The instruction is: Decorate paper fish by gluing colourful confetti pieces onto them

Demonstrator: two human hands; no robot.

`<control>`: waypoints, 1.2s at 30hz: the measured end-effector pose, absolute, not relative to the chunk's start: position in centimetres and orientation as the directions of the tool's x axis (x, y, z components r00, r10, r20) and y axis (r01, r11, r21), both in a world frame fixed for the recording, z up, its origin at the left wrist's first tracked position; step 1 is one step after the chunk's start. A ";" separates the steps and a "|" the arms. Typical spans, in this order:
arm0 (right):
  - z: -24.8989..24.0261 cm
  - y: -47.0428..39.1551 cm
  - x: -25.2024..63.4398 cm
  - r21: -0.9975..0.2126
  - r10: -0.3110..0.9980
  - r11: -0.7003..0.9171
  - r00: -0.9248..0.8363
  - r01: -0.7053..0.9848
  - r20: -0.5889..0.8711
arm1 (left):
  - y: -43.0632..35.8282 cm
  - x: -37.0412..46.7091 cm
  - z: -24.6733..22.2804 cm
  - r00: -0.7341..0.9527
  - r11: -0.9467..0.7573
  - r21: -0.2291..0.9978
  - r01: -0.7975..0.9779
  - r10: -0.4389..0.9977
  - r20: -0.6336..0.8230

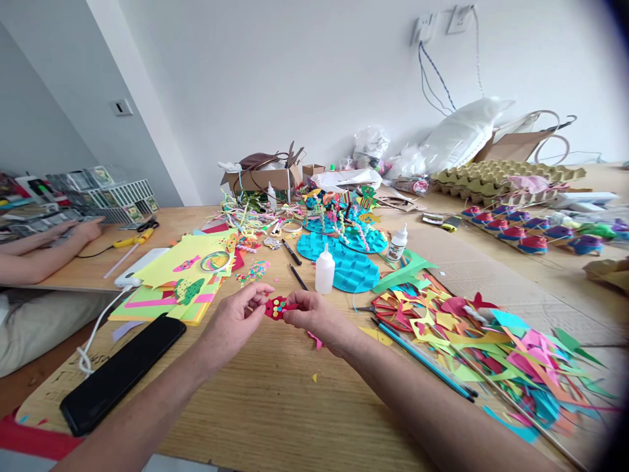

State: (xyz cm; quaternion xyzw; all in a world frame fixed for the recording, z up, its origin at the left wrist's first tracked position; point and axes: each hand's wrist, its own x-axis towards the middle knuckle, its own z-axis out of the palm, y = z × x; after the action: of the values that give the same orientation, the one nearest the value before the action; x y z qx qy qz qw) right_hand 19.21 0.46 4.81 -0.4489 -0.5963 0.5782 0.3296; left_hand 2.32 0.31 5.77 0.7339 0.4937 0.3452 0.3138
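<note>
A small red paper fish (276, 308) with colored dots is held between both hands above the wooden table. My left hand (242, 319) pinches its left end, and my right hand (313, 320) grips its right end between thumb and fingers. Just beyond my right hand stands a white squeeze bottle (324, 270) with a pointed nozzle. Behind it lies a blue scalloped disc (354, 270). A black pen (297, 276) rests left of the bottle. Small colored paper dots (256, 270) are scattered past my left hand.
Yellow paper sheets (157, 265) and a black phone (122, 373) lie at left. Paper scraps (521, 357) and blue pencils (425, 360) spread to the right. Farther back are a glue bottle (398, 244), egg cartons (496, 177) and a cardboard box (260, 180). Another person's arm (54, 239) rests at far left.
</note>
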 end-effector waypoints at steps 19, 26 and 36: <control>3.4 1.0 19.1 -0.995 0.907 -0.097 -0.412 -0.006 -0.086 | -0.6 3.2 6.2 0.269 -0.096 0.968 0.231 0.963 0.032; 3.8 1.0 19.4 -0.994 0.900 -0.108 -0.425 0.005 -0.100 | -0.6 3.2 6.1 0.251 -0.086 0.977 0.196 0.967 0.035; 3.0 1.4 19.7 -0.991 0.902 -0.099 -0.430 -0.091 -0.051 | -0.6 3.4 6.1 0.266 -0.122 0.944 0.307 0.963 0.038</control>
State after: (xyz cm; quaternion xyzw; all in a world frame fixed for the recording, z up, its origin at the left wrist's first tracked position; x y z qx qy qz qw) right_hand 19.66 1.41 3.02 -0.3690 -0.5489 0.6430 0.3861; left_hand 3.40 -0.57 6.06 0.6549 0.4848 0.3633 0.4518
